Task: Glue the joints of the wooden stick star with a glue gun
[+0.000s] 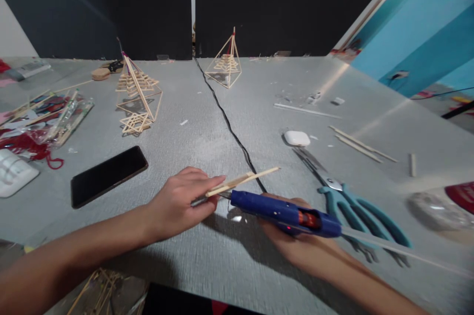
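Note:
My left hand [181, 201] pinches thin wooden sticks [246, 179] that point up and to the right over the grey table [207, 122]. A blue glue gun [281, 214] lies in my right hand [292, 241], its metal nozzle touching the near end of the sticks by my left fingertips. A clear glue stick trails out of the back of the gun to the right. A black cord [229, 127] runs from under the gun across the table toward the far wall.
Teal scissors [351, 206] lie just right of the gun, a white case [296, 137] behind them. A black phone [109, 175] lies left. Two stick pyramids [138, 93] [226, 63] stand farther back. Loose sticks [361, 145] lie right, plastic packets [48, 117] left.

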A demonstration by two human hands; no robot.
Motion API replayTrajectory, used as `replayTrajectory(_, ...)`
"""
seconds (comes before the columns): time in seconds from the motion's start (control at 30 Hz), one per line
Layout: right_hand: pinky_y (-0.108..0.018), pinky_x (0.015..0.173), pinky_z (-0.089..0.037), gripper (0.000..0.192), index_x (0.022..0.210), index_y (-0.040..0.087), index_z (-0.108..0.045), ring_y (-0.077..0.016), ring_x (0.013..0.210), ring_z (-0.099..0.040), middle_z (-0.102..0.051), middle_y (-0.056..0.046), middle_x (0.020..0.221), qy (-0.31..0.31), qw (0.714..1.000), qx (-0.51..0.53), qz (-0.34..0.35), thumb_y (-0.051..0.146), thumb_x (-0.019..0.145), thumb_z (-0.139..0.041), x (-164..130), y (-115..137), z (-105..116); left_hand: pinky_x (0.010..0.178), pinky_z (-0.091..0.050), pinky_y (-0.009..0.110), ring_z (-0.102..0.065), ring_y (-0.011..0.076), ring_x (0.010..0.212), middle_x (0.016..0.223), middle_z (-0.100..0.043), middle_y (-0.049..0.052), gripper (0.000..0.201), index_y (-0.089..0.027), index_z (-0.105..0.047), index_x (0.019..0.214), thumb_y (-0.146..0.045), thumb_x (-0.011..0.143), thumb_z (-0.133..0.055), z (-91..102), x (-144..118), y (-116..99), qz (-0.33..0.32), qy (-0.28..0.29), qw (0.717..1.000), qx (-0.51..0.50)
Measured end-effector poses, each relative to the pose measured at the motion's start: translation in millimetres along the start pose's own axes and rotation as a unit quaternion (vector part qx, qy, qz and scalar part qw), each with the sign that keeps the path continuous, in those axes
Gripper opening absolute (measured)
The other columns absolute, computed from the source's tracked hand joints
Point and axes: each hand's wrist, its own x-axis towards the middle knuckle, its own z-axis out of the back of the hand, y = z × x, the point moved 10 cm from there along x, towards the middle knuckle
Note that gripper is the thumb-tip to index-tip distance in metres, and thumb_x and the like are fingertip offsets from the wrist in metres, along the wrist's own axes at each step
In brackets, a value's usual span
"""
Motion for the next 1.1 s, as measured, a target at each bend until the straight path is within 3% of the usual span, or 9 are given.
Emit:
replayTrajectory(0.2, -0.032, 0.052, -0.061, 0.014, 0.101, 0.028, -0.070, -0.0213, 0.061, -0.074, -0.078, -0.001, 0.077, 0.001, 0.993, 0.100, -0.056, 0.026, 0.097, -0.056, 2.0, -7.3, 14.6, 0.093, -0.067, 0.040, -0.081, 0.0194, 0.094, 0.108, -0.085, 0.009, 0.039, -0.018, -0.068, 0.145, -0.017, 0.106, -0.067, 1.2, 0.2, 0.1, 0.002, 0.004, 1.000, 0.008)
replayTrajectory(0.4, -0.029, 0.047, -0.053, 0.018, 0.108, 0.029, -0.073, -0.0180, 0.052, -0.070, -0.078, 0.001, 0.073, -0.034, 0.993, 0.089, -0.067, 0.032, 0.099, -0.057, -4.8, -11.9, 16.5, 0.093, -0.066, 0.041, -0.078, 0.0200, 0.096, 0.111, -0.084, 0.009, 0.044, -0.018, -0.064, 0.149, -0.016, 0.106, -0.068, 4.7, -0.2, -1.0, -0.023, -0.007, 0.999, 0.024)
replayTrajectory(0.5, -0.028, 0.050, -0.055, 0.017, 0.105, 0.028, -0.074, -0.0187, 0.056, -0.073, -0.081, -0.001, 0.078, -0.024, 0.993, 0.089, -0.068, 0.030, 0.098, -0.059, -3.7, -11.1, 15.1, 0.093, -0.065, 0.042, -0.077, 0.0215, 0.098, 0.111, -0.083, 0.012, 0.041, -0.016, -0.064, 0.148, -0.022, 0.108, -0.068, 5.9, 1.5, -1.7, -0.039, 0.001, 0.999, 0.036)
replayTrajectory(0.73, -0.028, 0.048, -0.055, 0.009, 0.091, 0.029, -0.068, -0.0176, 0.050, -0.071, -0.078, 0.001, 0.071, -0.032, 0.993, 0.098, -0.056, 0.031, 0.093, -0.059, 7.7, 1.9, 29.4, 0.092, -0.064, 0.041, -0.073, 0.0227, 0.101, 0.108, -0.078, 0.012, 0.040, -0.015, -0.063, 0.149, -0.024, 0.110, -0.064, 5.0, 1.8, -3.7, -0.058, 0.019, 0.996, 0.063)
replayTrajectory(1.1, -0.026, 0.046, -0.054, 0.017, 0.096, 0.027, -0.075, -0.0164, 0.049, -0.071, -0.080, 0.000, 0.071, -0.049, 0.994, 0.078, -0.061, 0.033, 0.095, -0.059, 5.3, -0.2, 31.3, 0.096, -0.063, 0.041, -0.073, 0.0225, 0.103, 0.111, -0.078, 0.011, 0.041, -0.018, -0.062, 0.150, -0.022, 0.110, -0.065, 0.0, 4.1, -2.9, -0.044, 0.043, 0.995, 0.074)
